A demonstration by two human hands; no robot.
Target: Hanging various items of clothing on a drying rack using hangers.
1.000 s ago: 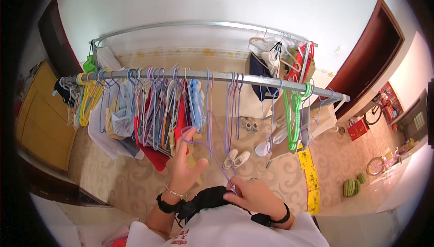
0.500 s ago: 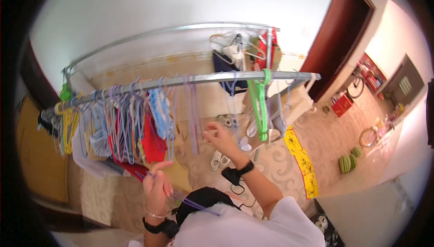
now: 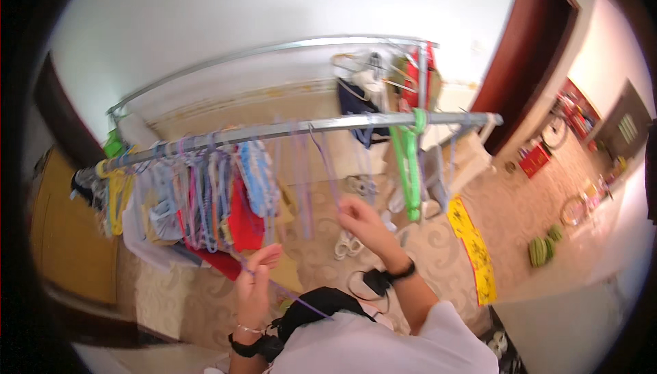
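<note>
My right hand (image 3: pixel 366 223) is closed on the lower part of a purple hanger (image 3: pixel 327 158) whose hook hangs on the front metal rail (image 3: pixel 274 131) of a clothes rack. Lower and to the left, my left hand (image 3: pixel 254 288) grips another purple hanger (image 3: pixel 295 297), which slants across in front of my white shirt. Bare lilac hangers (image 3: pixel 302 189) hang just left of the one in my right hand. Farther right on the same rail are bright green hangers (image 3: pixel 413 169).
Small garments on hangers, including a red one (image 3: pixel 246 220), crowd the rail's left part. More clothes (image 3: pixel 356 104) hang on the back rail. White shoes (image 3: pixel 348 245) stand on the patterned floor beneath. A yellow strip (image 3: pixel 472 251) and watermelons (image 3: pixel 540 252) lie to the right.
My right hand has moved right and now grips a hanging purple hanger, which stands apart from its neighbours. My left hand keeps its hanger. The whole view has shifted slightly.
</note>
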